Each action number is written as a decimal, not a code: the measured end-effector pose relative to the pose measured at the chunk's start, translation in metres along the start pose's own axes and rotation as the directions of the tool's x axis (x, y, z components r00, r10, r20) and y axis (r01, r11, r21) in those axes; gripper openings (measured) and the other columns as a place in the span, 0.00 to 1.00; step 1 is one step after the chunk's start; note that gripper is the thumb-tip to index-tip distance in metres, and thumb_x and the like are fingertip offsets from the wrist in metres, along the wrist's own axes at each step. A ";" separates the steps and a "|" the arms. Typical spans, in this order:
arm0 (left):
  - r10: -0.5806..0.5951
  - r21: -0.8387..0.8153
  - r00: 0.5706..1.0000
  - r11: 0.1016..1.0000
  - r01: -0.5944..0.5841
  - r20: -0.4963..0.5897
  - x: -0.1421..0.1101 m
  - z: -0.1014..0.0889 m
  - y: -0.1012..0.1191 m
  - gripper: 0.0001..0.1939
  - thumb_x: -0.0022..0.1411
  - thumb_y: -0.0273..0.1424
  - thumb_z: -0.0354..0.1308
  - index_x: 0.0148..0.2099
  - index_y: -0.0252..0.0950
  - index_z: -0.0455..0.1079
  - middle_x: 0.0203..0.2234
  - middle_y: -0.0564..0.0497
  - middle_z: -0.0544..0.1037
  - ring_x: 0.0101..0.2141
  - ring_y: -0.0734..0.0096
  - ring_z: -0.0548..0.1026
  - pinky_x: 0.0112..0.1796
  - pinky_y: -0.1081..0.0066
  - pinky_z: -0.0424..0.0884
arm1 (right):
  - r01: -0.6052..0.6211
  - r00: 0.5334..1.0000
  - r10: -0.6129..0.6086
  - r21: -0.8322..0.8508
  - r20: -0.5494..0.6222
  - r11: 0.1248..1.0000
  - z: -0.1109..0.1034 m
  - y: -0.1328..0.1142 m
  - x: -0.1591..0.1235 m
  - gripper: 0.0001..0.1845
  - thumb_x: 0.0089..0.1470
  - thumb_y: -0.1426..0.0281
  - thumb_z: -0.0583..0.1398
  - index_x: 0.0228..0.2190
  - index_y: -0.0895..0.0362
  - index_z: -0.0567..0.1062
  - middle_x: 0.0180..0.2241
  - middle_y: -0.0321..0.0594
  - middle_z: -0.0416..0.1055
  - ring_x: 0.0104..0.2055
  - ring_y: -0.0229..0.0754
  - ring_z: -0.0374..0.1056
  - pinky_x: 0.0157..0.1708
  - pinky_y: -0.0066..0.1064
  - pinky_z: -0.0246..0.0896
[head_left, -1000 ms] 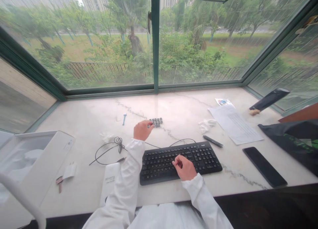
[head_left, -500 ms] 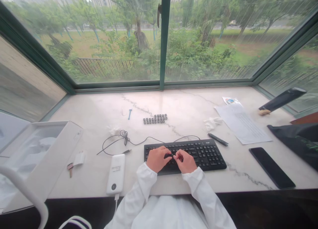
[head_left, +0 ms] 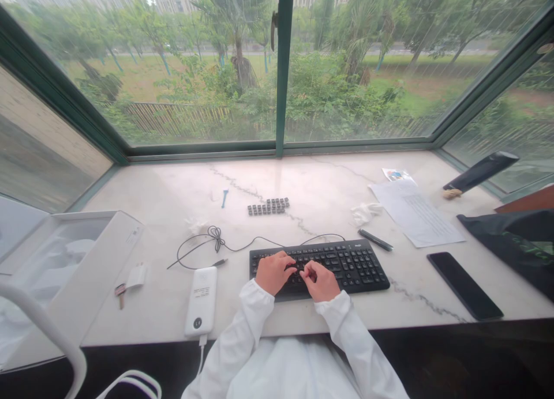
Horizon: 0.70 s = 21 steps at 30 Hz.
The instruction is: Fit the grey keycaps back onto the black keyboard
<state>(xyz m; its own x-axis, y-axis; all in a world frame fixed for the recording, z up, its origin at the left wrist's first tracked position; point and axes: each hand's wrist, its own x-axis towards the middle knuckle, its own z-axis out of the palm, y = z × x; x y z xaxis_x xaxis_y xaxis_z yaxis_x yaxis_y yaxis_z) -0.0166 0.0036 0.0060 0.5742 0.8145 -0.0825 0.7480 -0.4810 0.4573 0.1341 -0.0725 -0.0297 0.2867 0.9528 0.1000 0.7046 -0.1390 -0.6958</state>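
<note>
A black keyboard (head_left: 363, 272) lies on the marble-patterned counter before me, its cable running off behind it. My left hand (head_left: 273, 272) rests over the keyboard's left part, fingers bent and a little apart, with nothing visible in them. Just to its right, my right hand (head_left: 319, 280) is closed in a pinch over the middle keys. Whatever its fingertips hold, if anything, is too small to make out. Behind the keyboard, several loose dark keycaps (head_left: 268, 207) stand in rows. A small blue tool (head_left: 225, 198) lies to their left.
Left of the keyboard are a white power bank (head_left: 201, 301), a coiled cable (head_left: 214, 233), a key (head_left: 120, 295), a white charger (head_left: 137, 275) and an open white box (head_left: 108, 260). On the right lie a pen (head_left: 375, 240), crumpled tissue (head_left: 366, 213), paper (head_left: 415, 214) and a phone (head_left: 465, 285).
The view has shifted slightly. My left fingers have drawn a little back from my right fingertips, and the gap between the hands is wider. The right hand keeps its pinch.
</note>
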 end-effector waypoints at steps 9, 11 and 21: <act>-0.016 0.047 1.000 0.999 0.016 0.003 0.001 -0.002 0.002 0.10 0.57 0.40 0.57 0.40 0.47 0.75 0.37 0.54 0.76 0.34 0.71 0.74 0.33 0.73 0.65 | -0.007 1.000 0.007 0.001 0.017 1.000 0.001 0.001 0.001 0.07 0.47 0.68 0.54 0.20 0.54 0.63 0.20 0.31 0.63 0.20 0.33 0.57 0.25 0.25 0.51; -0.002 0.032 1.000 0.999 0.003 -0.009 0.001 0.000 0.000 0.09 0.57 0.40 0.57 0.40 0.47 0.75 0.36 0.55 0.76 0.34 0.71 0.75 0.33 0.74 0.65 | -0.004 1.000 0.004 0.003 0.016 1.000 0.001 0.002 0.001 0.07 0.47 0.68 0.55 0.20 0.54 0.63 0.20 0.31 0.63 0.20 0.33 0.57 0.25 0.25 0.51; 0.009 0.088 1.000 0.996 -0.011 0.027 0.001 -0.006 0.005 0.09 0.58 0.38 0.56 0.40 0.47 0.75 0.36 0.53 0.76 0.34 0.69 0.75 0.31 0.73 0.64 | 0.001 1.000 -0.001 0.002 0.015 1.000 0.001 0.002 0.003 0.07 0.46 0.69 0.55 0.20 0.54 0.63 0.19 0.30 0.63 0.20 0.33 0.58 0.24 0.25 0.51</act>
<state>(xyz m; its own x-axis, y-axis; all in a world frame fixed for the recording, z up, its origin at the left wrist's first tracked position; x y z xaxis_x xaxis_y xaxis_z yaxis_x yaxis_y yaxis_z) -0.0146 0.0040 0.0136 0.5896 0.8012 -0.1022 0.7677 -0.5167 0.3790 0.1355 -0.0700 -0.0318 0.2761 0.9569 0.0898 0.7038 -0.1376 -0.6969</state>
